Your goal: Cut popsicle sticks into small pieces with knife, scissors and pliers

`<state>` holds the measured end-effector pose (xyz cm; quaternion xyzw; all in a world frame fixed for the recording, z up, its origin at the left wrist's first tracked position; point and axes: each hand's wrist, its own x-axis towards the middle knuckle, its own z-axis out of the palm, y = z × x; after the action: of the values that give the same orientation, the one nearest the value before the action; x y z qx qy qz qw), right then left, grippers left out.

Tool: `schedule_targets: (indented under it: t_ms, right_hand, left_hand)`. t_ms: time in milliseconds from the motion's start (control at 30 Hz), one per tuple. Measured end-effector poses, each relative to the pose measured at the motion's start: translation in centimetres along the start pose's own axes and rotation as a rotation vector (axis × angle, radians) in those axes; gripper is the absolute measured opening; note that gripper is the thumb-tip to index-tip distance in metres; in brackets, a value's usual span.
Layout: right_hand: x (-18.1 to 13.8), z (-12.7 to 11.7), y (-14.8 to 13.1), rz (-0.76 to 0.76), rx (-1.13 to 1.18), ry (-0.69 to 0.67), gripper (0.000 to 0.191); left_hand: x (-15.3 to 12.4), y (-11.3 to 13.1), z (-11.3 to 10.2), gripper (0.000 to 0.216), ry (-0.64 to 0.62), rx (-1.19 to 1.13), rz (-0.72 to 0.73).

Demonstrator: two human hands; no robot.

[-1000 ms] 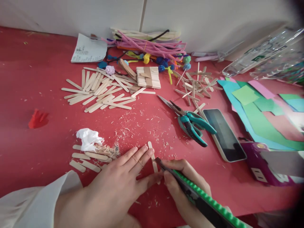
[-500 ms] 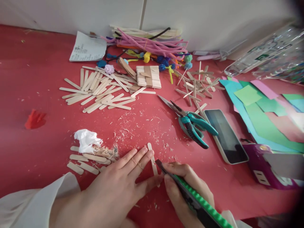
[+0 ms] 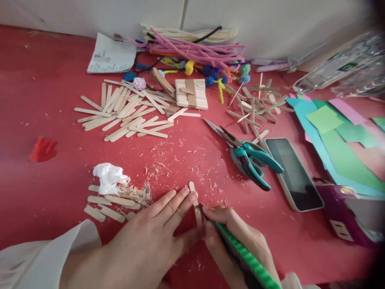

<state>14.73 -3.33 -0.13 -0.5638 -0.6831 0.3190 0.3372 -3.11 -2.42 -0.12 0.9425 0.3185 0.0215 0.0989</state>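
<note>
My right hand [image 3: 237,241] is closed around a green-and-black utility knife [image 3: 245,257]. The blade tip meets a wooden craft stick [image 3: 197,208] about midway along it. My left hand [image 3: 159,228] lies flat with fingers stretched out, its index fingertip against the stick's left edge and its thumb by the near end, which is partly hidden. Left of that hand are several short craft stick pieces [image 3: 111,213], a heap of wood shavings [image 3: 136,192] and a crumpled white tissue [image 3: 108,176].
Scissors and pliers with teal handles [image 3: 254,160] lie beside a phone [image 3: 296,176]. Behind are loose craft sticks [image 3: 126,110], a banded stick bundle [image 3: 198,94] and pink pipe cleaners [image 3: 198,50]. Coloured paper [image 3: 339,140] and a purple case [image 3: 339,212] lie right; red scrap [image 3: 43,149] left.
The knife has tilted slightly and its tip has shifted a little along the stick. My left hand keeps its place on the stick. The view has turned slightly.
</note>
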Motion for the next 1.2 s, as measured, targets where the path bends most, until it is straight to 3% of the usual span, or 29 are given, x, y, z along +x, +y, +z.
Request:
schedule_targets:
  t_ms: [167, 300, 433, 733, 1200]
  right_hand:
    - [1.3, -1.1, 0.3, 0.257, 0.104, -0.097, 0.01]
    - [1.5, -1.3, 1.7, 0.332, 0.346, -0.13, 0.007]
    - [0.9, -0.9, 2.1, 0.304, 0.403, -0.057, 0.004]
    - [-0.5, -0.2, 0.2, 0.182, 0.1, 0.185, 0.008]
    - [-0.2, 0.2, 0.5, 0.005, -0.013, 0.093, 0.012]
  left_hand:
    - [0.1, -0.1, -0.3, 0.088, -0.078, -0.074, -0.015]
    - [0.2, -0.2, 0.0, 0.091, -0.12, -0.085, -0.001]
    - [0.0, -0.1, 0.6, 0.097, -0.061, -0.068, 0.007]
    - [0.0, 0.1, 0.5, 0.103, -0.02, 0.013, -0.003]
    - [0.0, 0.1, 0.0, 0.094, -0.028, 0.015, 0.0]
